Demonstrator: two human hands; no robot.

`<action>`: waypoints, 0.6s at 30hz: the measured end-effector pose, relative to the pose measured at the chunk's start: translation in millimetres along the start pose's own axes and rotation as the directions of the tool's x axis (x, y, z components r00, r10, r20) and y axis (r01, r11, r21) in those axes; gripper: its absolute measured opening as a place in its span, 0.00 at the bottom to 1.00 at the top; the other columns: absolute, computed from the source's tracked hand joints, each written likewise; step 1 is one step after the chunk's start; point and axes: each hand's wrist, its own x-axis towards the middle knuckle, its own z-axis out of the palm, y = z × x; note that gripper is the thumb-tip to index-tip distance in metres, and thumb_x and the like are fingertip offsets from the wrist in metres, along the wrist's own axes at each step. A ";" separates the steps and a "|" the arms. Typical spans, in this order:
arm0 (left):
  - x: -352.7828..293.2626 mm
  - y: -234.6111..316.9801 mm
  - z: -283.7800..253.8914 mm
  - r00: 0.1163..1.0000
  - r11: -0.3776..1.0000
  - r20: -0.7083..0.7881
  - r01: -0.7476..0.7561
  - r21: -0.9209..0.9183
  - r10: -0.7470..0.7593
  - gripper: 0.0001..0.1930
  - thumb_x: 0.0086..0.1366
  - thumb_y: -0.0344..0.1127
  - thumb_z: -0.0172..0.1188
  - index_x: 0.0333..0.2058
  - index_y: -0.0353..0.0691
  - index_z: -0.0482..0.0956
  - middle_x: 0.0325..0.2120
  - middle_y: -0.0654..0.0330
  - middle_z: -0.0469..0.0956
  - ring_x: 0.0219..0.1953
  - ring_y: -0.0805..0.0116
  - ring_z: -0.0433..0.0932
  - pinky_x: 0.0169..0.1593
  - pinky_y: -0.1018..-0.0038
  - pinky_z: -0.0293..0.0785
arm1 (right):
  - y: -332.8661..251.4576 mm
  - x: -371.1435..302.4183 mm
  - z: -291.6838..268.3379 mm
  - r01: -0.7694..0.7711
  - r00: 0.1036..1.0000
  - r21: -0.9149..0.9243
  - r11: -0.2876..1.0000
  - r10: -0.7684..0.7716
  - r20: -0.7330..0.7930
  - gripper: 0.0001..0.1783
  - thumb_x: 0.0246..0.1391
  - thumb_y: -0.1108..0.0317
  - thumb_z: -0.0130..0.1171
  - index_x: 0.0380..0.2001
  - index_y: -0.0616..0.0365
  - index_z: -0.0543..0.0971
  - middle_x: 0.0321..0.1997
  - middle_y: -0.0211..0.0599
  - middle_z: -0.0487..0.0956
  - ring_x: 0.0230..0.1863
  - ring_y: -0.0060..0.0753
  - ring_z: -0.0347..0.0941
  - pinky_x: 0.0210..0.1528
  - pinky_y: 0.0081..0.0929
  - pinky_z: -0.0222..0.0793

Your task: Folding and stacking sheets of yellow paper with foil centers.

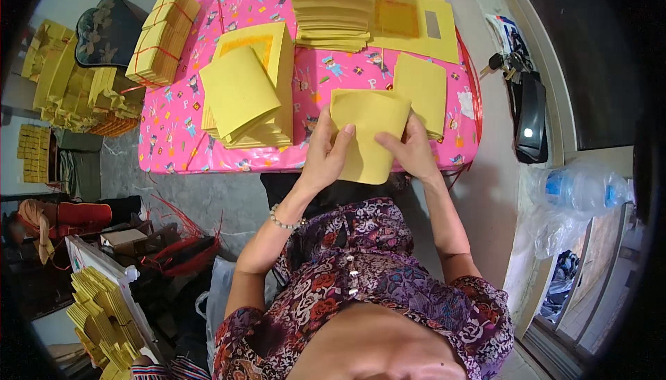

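Between my two hands is a folded sheet of yellow paper [371,137], held over the near edge of the table. My left hand [329,147] grips its left side with the thumb on top. On the right side, my right hand [412,151] pinches it with the thumb pressed on the face. Beyond my right hand lies a small pile of folded yellow paper [422,88]. To the left stands a stack of yellow paper with an orange print [279,54], and a loosely folded yellow sheet [239,92] rests on it.
A tall yellow paper stack [333,9] and printed sheets [440,29] sit farther back on the pink patterned tablecloth [173,140]. A red-tied bundle [163,36] is at the left. Keys [510,66] lie on the right ledge. Another person [69,219] is at far left.
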 end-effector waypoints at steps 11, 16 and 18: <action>3.3 5.9 2.9 0.987 0.988 0.067 0.147 -0.040 -0.144 0.18 0.65 0.26 0.50 0.54 0.35 0.62 0.41 0.60 0.72 0.41 0.77 0.70 0.43 0.79 0.67 | 8.0 8.0 -23.6 0.060 0.980 -0.131 0.990 -0.083 -0.180 0.13 0.61 0.64 0.52 0.34 0.64 0.77 0.26 0.21 0.75 0.27 0.08 0.66 0.28 0.13 0.62; 8.8 3.4 6.7 0.987 0.986 0.060 0.151 -0.068 -0.147 0.19 0.64 0.24 0.48 0.54 0.34 0.62 0.41 0.59 0.73 0.42 0.75 0.71 0.45 0.77 0.67 | -12.4 -0.2 -19.1 -0.031 0.981 -0.028 0.999 0.025 -0.193 0.13 0.60 0.64 0.54 0.35 0.66 0.77 0.26 0.23 0.77 0.27 0.09 0.68 0.28 0.14 0.64; 13.1 11.5 9.4 0.990 0.977 0.037 0.139 -0.162 -0.134 0.19 0.64 0.24 0.48 0.54 0.34 0.61 0.42 0.58 0.73 0.43 0.73 0.72 0.47 0.76 0.68 | -21.5 -8.3 -18.1 -0.159 0.984 0.065 0.985 0.163 -0.066 0.14 0.59 0.64 0.55 0.36 0.67 0.78 0.28 0.28 0.79 0.29 0.12 0.72 0.30 0.14 0.67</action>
